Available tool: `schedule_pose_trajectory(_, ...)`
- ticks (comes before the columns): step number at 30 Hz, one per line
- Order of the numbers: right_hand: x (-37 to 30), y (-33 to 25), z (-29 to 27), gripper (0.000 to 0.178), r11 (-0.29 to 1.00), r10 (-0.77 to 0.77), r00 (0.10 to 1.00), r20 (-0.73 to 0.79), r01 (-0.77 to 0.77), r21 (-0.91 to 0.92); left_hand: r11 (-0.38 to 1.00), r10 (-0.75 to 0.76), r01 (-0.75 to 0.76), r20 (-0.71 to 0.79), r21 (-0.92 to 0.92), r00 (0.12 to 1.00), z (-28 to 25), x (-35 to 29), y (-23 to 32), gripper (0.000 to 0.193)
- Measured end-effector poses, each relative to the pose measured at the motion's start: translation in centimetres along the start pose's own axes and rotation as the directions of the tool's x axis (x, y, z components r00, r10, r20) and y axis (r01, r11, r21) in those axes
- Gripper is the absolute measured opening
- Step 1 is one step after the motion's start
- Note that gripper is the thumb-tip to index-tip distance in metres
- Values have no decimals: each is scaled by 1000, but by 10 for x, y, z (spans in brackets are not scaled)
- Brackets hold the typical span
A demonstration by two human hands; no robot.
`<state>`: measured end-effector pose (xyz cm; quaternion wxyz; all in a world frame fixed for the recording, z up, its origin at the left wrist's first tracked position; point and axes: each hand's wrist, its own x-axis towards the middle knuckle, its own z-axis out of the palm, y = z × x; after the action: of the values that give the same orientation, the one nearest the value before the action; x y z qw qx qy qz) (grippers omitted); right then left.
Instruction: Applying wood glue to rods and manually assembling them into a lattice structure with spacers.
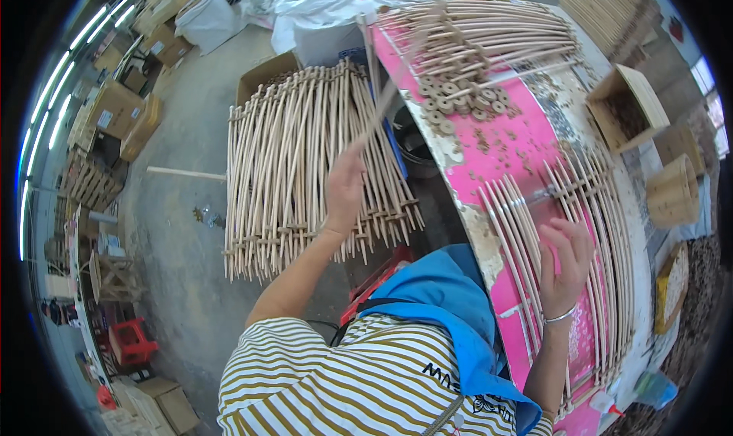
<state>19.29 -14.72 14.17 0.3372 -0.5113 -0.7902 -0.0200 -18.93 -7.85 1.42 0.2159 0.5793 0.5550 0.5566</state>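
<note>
My left hand is closed around a thin wooden stick, blurred by motion and slanting up and right. Below and around that hand lies a big stack of wooden sticks, with small round wooden pieces near their ends. My right hand, fingers apart and curved, hovers over or rests on the pink-covered table; I cannot tell if it touches. Rows of loose sticks lie to its left, and sticks with crosspieces lie to its right.
Wooden rings are heaped farther up the table beside a bundle of sticks. Glue bottles with red tips stand at both table ends. A black bucket sits between stack and table. An open wooden box is at right.
</note>
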Motion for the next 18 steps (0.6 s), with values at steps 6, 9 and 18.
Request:
schedule_pose_trajectory(6, -17, -4, 28, 18, 981, 138, 975, 172, -158, 110, 805, -234, 376, -336, 460, 912, -82, -15, -161, 42)
schedule_pose_trajectory(9, -24, -4, 29, 18, 976, 166, 970, 176, -187, 108, 723, -383, 488, -304, 489, 872, -83, -14, -197, 41)
schedule_pose_trajectory(18, -60, -2, 32, 16, 918, 346, 928, 139, -366, 157, 648, -558, 577, -206, 497, 804, -83, 9, -260, 46)
